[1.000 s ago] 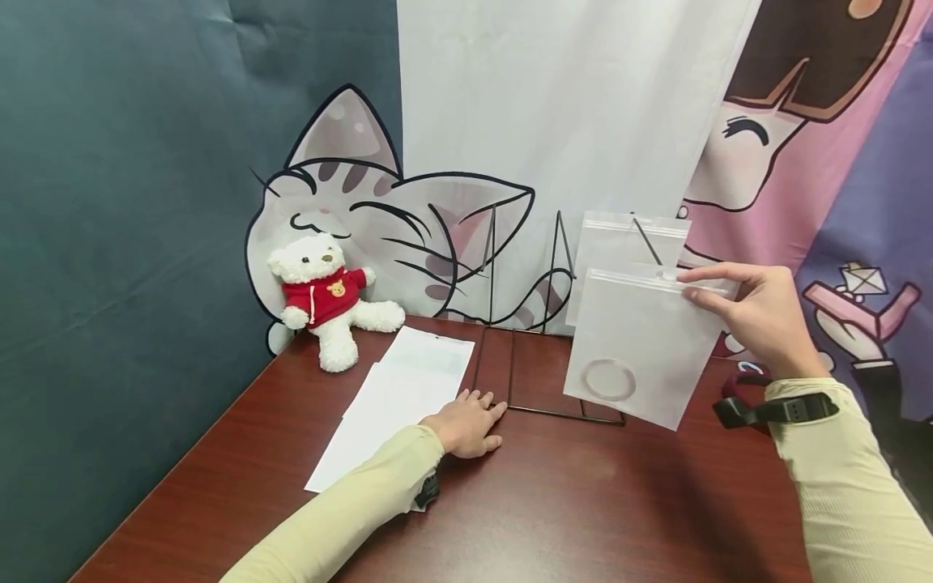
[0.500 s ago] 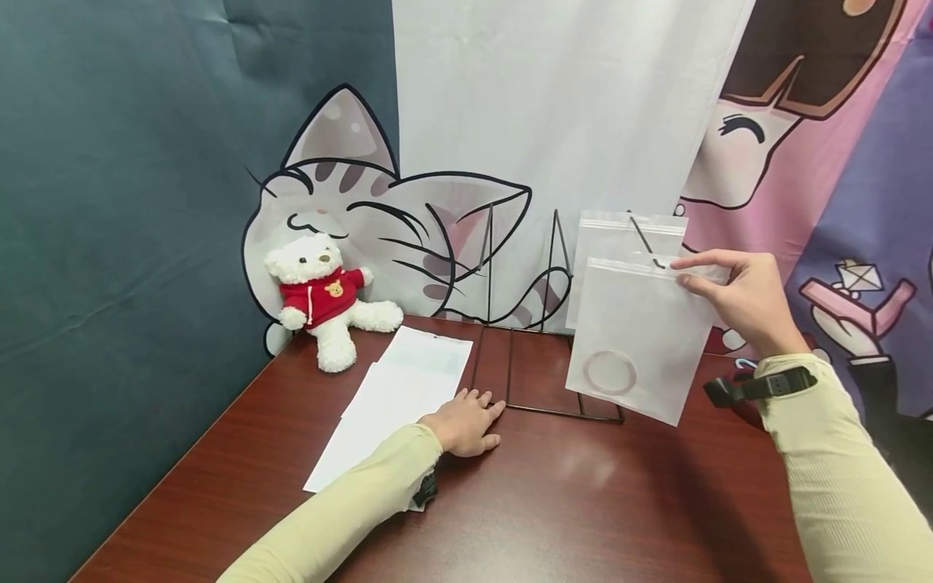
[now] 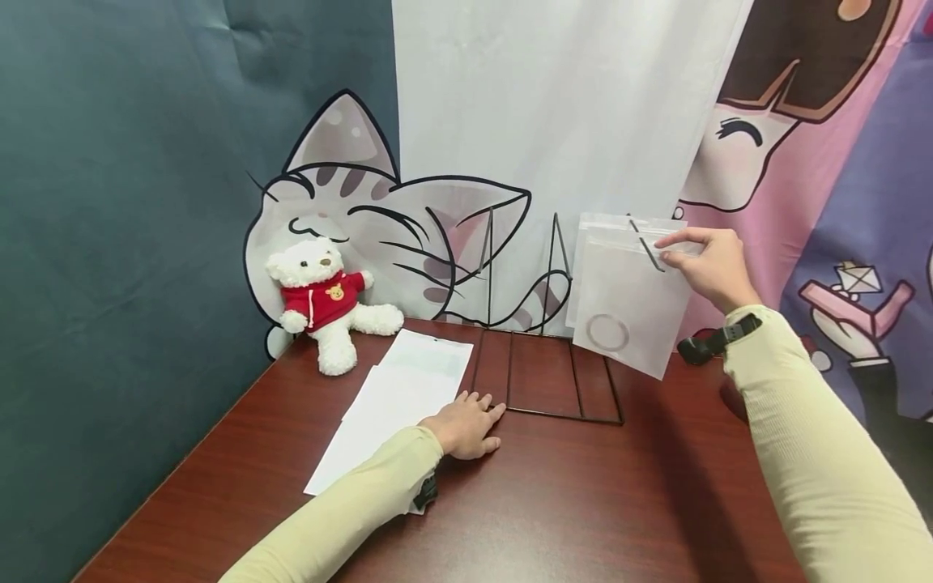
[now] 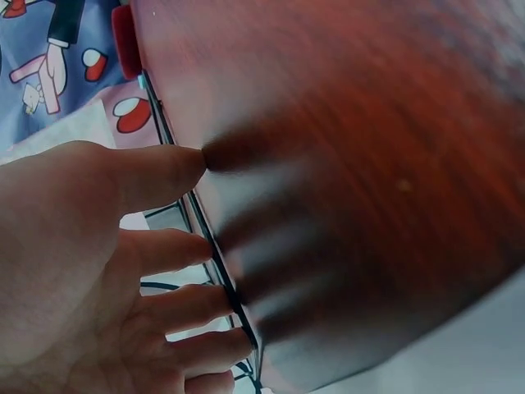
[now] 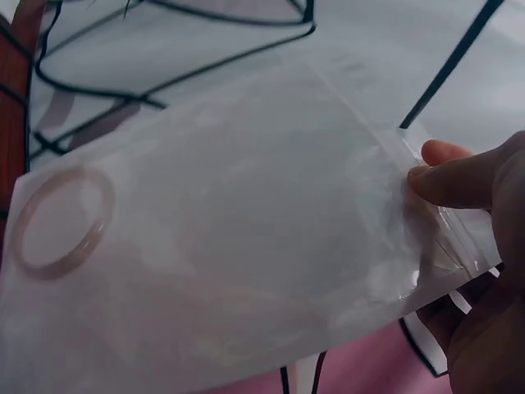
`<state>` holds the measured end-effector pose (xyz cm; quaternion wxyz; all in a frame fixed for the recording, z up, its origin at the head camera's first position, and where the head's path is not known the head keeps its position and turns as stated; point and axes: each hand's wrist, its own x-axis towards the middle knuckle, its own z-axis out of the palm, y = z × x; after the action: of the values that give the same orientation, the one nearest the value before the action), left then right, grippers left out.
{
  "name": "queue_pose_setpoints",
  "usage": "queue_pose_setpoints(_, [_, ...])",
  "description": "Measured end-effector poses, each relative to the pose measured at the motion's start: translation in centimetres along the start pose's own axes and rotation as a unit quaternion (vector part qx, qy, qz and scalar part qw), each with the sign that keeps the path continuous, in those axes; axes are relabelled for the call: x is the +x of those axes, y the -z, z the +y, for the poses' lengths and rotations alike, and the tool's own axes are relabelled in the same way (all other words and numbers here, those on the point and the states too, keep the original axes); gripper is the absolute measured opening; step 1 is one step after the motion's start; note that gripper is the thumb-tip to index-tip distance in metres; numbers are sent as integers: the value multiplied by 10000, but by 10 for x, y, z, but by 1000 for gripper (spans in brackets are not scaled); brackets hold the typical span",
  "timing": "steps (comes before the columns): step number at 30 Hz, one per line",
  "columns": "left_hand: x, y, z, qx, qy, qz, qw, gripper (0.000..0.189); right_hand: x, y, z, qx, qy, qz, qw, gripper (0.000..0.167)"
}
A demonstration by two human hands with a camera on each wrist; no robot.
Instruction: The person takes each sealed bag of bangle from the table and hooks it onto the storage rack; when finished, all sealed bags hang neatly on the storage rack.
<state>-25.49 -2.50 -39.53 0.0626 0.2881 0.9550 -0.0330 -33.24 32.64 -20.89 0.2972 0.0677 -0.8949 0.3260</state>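
My right hand [image 3: 710, 263] pinches the top edge of a clear zip bag [image 3: 634, 295] between thumb and fingers. A pale pinkish ring, like a bangle [image 5: 61, 269], shows in the bag's lower corner. The bag's zip strip is at a hook [image 3: 645, 243] of a black wire rack [image 3: 564, 415], and the hook's tip shows in front of the bag. Behind it hangs another clear bag [image 3: 580, 251], mostly covered. My left hand [image 3: 462, 425] rests on the rack's front base wire with fingers extended; its fingertips [image 4: 199, 246] touch the wire in the left wrist view.
White sheets [image 3: 394, 397] lie on the brown table [image 3: 554, 510], partly under my left forearm. A white teddy bear [image 3: 331, 304] in a red hoodie sits at the back left corner. Two more rack hooks [image 3: 490, 267] stand left of the bags. A printed curtain [image 3: 568, 97] hangs behind.
My right hand has moved the front bag back and up along the hook, closer to the bag behind. The hook's tip now shows in front of it. My left hand has stayed put.
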Motion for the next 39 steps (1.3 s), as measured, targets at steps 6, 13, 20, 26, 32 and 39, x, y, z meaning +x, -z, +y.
queue_pose_setpoints(6, [1,-2,-1,50,-27,88,9999,60,14,-8,3,-317,-304,22,9990,24])
queue_pose_setpoints(13, [0,-3,-1,-35,-8,105,9999,60,12,-14,12,-380,-541,103,9978,24])
queue_pose_setpoints(20, [-1,-2,-3,-71,29,50,10000,60,-4,-16,37,173,-401,213,9988,15])
queue_pose_setpoints(26, [0,-3,-1,23,23,10,10000,60,-35,-16,61,461,-602,175,9970,7])
queue_pose_setpoints(32, [1,-4,3,-56,25,67,10000,59,-71,-15,81,563,-969,-224,9934,19])
queue_pose_setpoints(39, [1,0,0,-108,113,-29,9999,60,-106,-42,80,647,-449,-870,9931,19])
